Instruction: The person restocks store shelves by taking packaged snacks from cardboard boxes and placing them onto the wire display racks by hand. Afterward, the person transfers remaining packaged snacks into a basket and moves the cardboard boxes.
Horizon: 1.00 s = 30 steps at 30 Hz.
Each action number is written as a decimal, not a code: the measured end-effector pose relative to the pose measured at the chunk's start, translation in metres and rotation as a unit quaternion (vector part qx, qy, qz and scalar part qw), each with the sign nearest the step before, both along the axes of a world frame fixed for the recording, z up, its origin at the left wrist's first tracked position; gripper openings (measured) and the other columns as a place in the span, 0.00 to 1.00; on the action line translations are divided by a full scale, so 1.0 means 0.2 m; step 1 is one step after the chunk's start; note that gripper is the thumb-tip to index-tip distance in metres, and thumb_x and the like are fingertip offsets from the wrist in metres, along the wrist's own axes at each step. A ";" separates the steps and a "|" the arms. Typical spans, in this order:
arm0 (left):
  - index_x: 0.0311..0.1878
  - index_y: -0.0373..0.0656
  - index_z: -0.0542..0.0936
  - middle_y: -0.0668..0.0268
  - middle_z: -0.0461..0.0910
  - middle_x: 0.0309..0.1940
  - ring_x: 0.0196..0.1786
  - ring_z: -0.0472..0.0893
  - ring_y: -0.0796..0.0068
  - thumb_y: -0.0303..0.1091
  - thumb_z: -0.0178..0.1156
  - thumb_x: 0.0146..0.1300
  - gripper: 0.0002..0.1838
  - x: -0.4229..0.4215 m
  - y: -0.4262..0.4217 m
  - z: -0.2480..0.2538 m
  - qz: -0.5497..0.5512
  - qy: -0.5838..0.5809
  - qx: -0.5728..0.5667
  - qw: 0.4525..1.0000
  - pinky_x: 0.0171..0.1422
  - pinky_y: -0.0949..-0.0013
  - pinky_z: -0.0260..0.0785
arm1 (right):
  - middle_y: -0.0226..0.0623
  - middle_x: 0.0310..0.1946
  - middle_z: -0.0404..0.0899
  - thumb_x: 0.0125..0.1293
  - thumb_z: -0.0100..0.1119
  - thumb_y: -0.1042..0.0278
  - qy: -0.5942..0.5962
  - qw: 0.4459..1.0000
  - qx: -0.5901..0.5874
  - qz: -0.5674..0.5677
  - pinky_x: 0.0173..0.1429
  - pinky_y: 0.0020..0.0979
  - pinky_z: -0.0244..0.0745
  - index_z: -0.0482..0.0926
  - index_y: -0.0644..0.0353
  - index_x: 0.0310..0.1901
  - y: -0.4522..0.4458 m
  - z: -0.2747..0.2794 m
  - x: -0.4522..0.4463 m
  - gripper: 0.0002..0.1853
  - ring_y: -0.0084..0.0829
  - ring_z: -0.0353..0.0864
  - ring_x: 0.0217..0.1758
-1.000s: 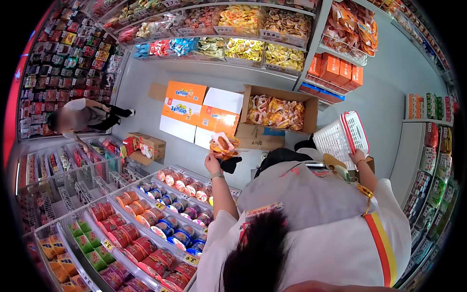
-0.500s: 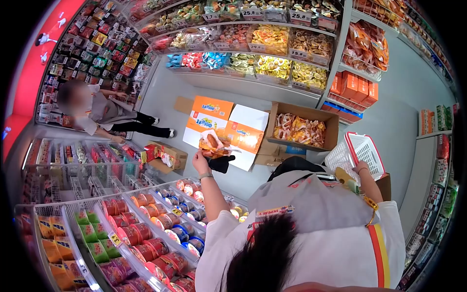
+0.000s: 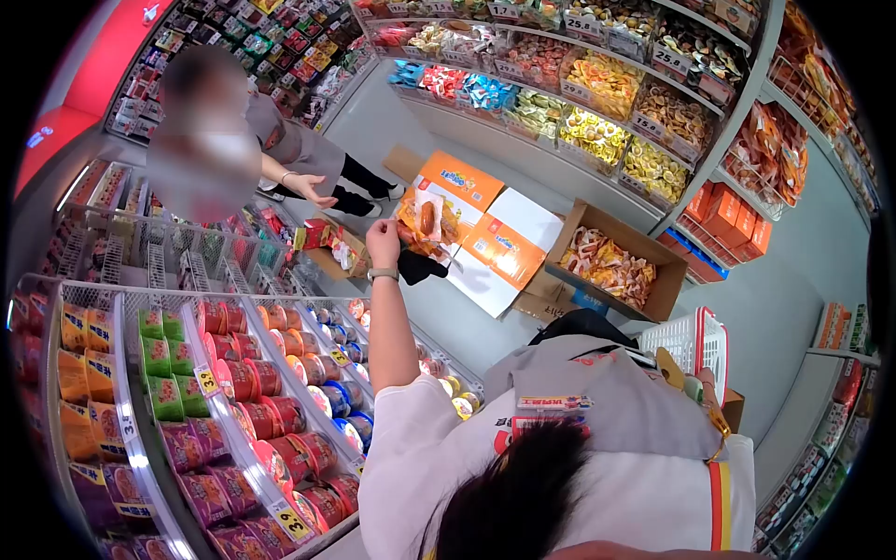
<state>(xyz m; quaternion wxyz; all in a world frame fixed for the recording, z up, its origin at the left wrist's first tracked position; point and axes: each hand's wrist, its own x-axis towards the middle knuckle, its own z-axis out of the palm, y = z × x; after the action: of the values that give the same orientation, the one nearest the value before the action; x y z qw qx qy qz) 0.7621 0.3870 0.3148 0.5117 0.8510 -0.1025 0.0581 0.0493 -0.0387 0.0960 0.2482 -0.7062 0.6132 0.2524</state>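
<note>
My left hand (image 3: 384, 241) is stretched forward, its fingers closed on the edge of an orange-and-clear snack packet (image 3: 429, 220) with a brown item pictured or showing in its middle. A black thing (image 3: 420, 268) is just under the packet; I cannot tell whether it is a shoe. Low at my right side, my right hand (image 3: 710, 385) grips a white plastic shopping basket (image 3: 712, 349) with a red handle. Opposite me, a co-worker's open hand (image 3: 311, 189) reaches towards the packet, apart from it.
Flattened orange and white cartons (image 3: 504, 247) lie on the floor beside an open cardboard box (image 3: 644, 303) of wrapped snacks. A smaller open box (image 3: 338, 254) stands near the co-worker. Racks of cup noodles (image 3: 252, 378) line my left; shelves of bagged sweets (image 3: 597, 84) stand ahead.
The co-worker has stepped closer and now holds a hand out towards me. My left hand has risen with the snack packet. My view has turned, and the basket sits lower.
</note>
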 end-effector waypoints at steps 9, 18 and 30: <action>0.26 0.34 0.78 0.70 0.74 0.17 0.21 0.69 0.82 0.37 0.58 0.62 0.14 0.08 0.06 0.19 0.009 -0.048 0.075 0.996 0.26 0.74 0.62 | 0.56 0.42 0.79 0.44 0.71 0.54 0.015 0.999 -0.002 0.042 0.52 0.40 0.75 0.78 0.70 0.42 0.07 0.17 0.15 0.29 0.48 0.79 0.48; 0.25 0.32 0.79 0.66 0.78 0.19 0.23 0.74 0.80 0.37 0.58 0.61 0.16 0.07 0.06 0.06 0.027 -0.014 0.130 0.991 0.31 0.71 0.67 | 0.54 0.40 0.80 0.45 0.68 0.49 0.055 0.997 -0.007 0.047 0.52 0.41 0.75 0.80 0.67 0.40 0.06 0.06 0.07 0.28 0.48 0.80 0.46; 0.36 0.31 0.81 0.53 0.81 0.25 0.27 0.83 0.64 0.33 0.58 0.58 0.13 0.15 0.06 0.14 0.073 0.020 0.337 0.939 0.31 0.64 0.77 | 0.50 0.44 0.80 0.47 0.69 0.49 0.086 0.996 0.015 0.027 0.53 0.39 0.75 0.79 0.64 0.44 0.07 0.18 0.14 0.28 0.45 0.79 0.49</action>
<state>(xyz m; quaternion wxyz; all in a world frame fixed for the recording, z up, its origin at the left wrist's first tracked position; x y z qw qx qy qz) 0.7912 0.3997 0.3437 0.1915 0.9797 -0.0439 0.0401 0.0766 -0.0255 0.1322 0.1983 -0.6939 0.6094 0.3283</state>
